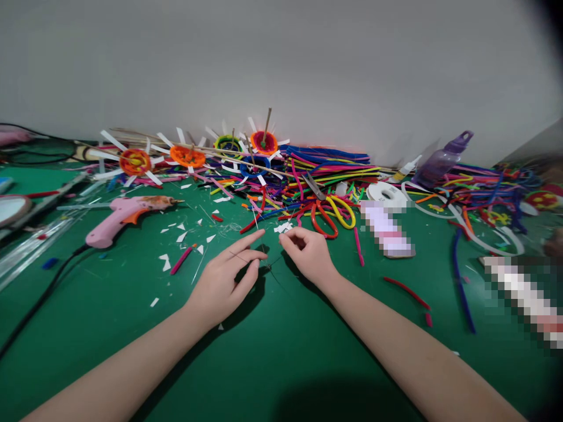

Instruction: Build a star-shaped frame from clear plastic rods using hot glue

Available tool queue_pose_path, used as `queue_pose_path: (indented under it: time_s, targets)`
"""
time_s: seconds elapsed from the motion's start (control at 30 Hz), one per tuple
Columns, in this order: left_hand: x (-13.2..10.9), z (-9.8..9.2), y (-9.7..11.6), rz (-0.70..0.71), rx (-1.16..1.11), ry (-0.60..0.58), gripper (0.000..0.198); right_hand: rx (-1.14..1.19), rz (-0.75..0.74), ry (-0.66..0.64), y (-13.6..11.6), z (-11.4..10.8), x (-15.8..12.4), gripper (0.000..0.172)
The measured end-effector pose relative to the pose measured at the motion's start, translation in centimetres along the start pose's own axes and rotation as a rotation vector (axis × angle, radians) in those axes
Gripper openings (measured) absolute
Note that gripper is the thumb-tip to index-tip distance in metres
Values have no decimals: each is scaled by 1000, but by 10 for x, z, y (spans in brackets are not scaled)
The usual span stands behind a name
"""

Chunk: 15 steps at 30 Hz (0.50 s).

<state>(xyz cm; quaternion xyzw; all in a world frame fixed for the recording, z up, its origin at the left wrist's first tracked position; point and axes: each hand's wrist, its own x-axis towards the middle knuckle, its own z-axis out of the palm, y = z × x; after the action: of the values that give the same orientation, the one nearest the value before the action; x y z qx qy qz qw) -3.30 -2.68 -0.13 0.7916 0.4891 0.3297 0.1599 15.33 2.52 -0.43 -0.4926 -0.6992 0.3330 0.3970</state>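
Observation:
My left hand [226, 280] holds several thin dark wires [269, 267] that cross one another and fan out like spokes near its fingertips. Its index finger reaches forward while the thumb and other fingers close around the wires. Just to the right, my right hand [307, 253] is closed, thumb and index finger pinched together; whatever is between them is too small to make out. White paper scraps [284, 227] lie just beyond both hands. Scissors [328, 214] with red and yellow handles rest past my right hand.
A pink glue gun [127, 217] lies left, its cord trailing toward me. Behind are colourful discs with white strips [135, 162], piled pipe cleaners [329, 164], a ribbon roll [387, 194] and a purple bottle [442, 161]. Loose pipe cleaner pieces [461, 281] lie right on the green table [246, 375].

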Motion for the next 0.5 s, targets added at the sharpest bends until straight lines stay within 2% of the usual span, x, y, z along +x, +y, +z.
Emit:
queue_pose_path:
  time_s: [0.5]
  targets:
    - [-1, 0, 0, 8, -3, 6, 24, 8, -9, 5, 0, 0, 1, 23]
